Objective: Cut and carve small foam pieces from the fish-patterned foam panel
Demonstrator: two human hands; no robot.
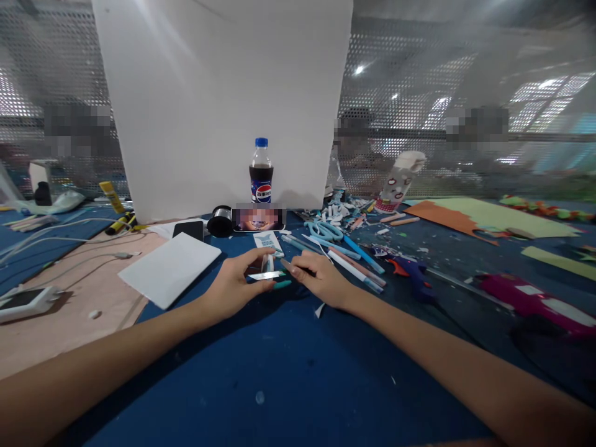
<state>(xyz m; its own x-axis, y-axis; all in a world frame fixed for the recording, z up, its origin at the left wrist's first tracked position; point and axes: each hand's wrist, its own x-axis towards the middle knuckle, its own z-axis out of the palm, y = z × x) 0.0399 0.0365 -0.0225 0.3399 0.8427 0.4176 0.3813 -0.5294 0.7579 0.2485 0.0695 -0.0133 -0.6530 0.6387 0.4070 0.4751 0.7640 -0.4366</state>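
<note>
My left hand [237,276] is over the blue table mat, its thumb and index finger closed around a small folded white strip [265,275]. A teal piece [282,285] juts out past the thumb tip; I cannot tell whether it belongs to the strip. Close by on the right, my right hand [319,276] is pinched, with a thin greyish tip [287,265] sticking out toward the strip. What it belongs to is too small to make out. Just beyond the hands lies a white card with a blue print [267,242].
Pens [356,267], light-blue scissors [325,230] and paper scraps [344,211] lie right of centre. Farther right are a blue glue gun [416,276] and a magenta tool [535,301]. A propped phone [259,219] stands before a cola bottle [261,177]. White sheets [170,270] lie left.
</note>
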